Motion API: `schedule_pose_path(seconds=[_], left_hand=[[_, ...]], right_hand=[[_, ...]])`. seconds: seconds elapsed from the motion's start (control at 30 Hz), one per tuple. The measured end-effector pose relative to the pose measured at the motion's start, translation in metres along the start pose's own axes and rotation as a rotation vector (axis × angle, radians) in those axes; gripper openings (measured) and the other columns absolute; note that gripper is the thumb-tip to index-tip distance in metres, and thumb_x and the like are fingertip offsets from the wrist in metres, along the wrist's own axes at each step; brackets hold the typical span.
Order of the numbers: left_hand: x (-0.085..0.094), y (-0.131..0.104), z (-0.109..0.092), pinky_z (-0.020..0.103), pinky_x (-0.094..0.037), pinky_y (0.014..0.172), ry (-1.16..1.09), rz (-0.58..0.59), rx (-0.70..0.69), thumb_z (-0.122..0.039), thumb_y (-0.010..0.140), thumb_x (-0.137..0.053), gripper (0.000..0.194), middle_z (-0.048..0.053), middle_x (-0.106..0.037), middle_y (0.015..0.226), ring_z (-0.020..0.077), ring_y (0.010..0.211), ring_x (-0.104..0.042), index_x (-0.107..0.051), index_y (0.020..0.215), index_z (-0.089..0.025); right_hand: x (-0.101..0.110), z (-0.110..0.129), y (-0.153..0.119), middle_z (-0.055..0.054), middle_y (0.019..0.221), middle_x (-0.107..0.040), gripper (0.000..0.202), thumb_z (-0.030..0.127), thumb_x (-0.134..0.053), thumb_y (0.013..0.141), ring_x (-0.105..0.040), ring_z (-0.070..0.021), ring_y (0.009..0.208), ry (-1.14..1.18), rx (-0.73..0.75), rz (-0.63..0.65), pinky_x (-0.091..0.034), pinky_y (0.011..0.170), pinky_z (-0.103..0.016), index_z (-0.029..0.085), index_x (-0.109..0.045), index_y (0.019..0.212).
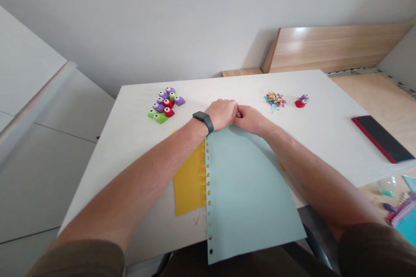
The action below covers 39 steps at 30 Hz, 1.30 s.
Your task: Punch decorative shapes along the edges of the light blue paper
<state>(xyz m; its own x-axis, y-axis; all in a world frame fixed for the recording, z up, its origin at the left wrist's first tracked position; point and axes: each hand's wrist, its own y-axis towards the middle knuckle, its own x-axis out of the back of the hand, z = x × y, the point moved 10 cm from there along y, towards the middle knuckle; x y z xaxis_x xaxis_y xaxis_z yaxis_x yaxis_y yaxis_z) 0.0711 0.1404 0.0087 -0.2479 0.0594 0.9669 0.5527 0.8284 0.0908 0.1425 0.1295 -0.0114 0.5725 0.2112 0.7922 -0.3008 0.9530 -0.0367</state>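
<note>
Pale-blue sheet (247, 190) overlaps yellow sheet (190, 177), overhangs near edge of table (320, 138). Left hand (222, 112), right hand (253, 120) meet at its far end, fingers curled; can't tell what's gripped. Side room: eyed pieces (164, 106) left, colored bits (275, 100) right.

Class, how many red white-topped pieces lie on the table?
3: two red pieces at left, one at right by a purple piece. The left hand or right hand may hide another.
</note>
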Motion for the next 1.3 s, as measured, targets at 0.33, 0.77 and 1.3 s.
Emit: schedule_pose_path(seconds=[0.33, 0.77, 1.3], left_hand=[[-0.009, 0.000, 0.006, 0.037, -0.050, 0.080, -0.039, 0.002, -0.006, -0.032, 0.106, -0.032, 0.038, 0.011, -0.076, 0.096, 0.0268, 0.091, -0.071, -0.067, 0.100, -0.020], [-0.013, -0.003, 0.008, 0.037, -0.049, 0.080, -0.029, -0.006, 0.043, -0.032, 0.108, -0.031, 0.038, 0.010, -0.076, 0.100, 0.0266, 0.093, -0.070, -0.067, 0.101, -0.020], [0.021, -0.041, 0.019, 0.040, -0.047, 0.081, -0.049, -0.194, 0.119, -0.034, 0.108, -0.035, 0.037, 0.012, -0.074, 0.094, 0.0260, 0.088, -0.066, -0.066, 0.095, -0.018]], right_hand=[[-0.001, 0.003, 0.001, -0.001, 0.066, -0.056, 0.019, 0.025, -0.060, 0.079, -0.044, -0.0157, 0.063, -0.046, 0.016, 0.016, -0.031, 0.060, -0.030, 0.023, -0.046, 0.067], [-0.003, 0.003, 0.003, -0.003, 0.066, -0.059, 0.017, 0.025, -0.059, 0.078, -0.048, -0.0163, 0.064, -0.090, 0.027, 0.026, -0.033, 0.060, -0.030, 0.022, -0.048, 0.066], [-0.002, -0.005, 0.003, 0.006, 0.063, -0.046, 0.030, 0.041, -0.066, 0.081, -0.039, -0.0125, 0.063, 0.139, -0.010, 0.005, -0.029, 0.058, -0.027, 0.024, -0.044, 0.072]])
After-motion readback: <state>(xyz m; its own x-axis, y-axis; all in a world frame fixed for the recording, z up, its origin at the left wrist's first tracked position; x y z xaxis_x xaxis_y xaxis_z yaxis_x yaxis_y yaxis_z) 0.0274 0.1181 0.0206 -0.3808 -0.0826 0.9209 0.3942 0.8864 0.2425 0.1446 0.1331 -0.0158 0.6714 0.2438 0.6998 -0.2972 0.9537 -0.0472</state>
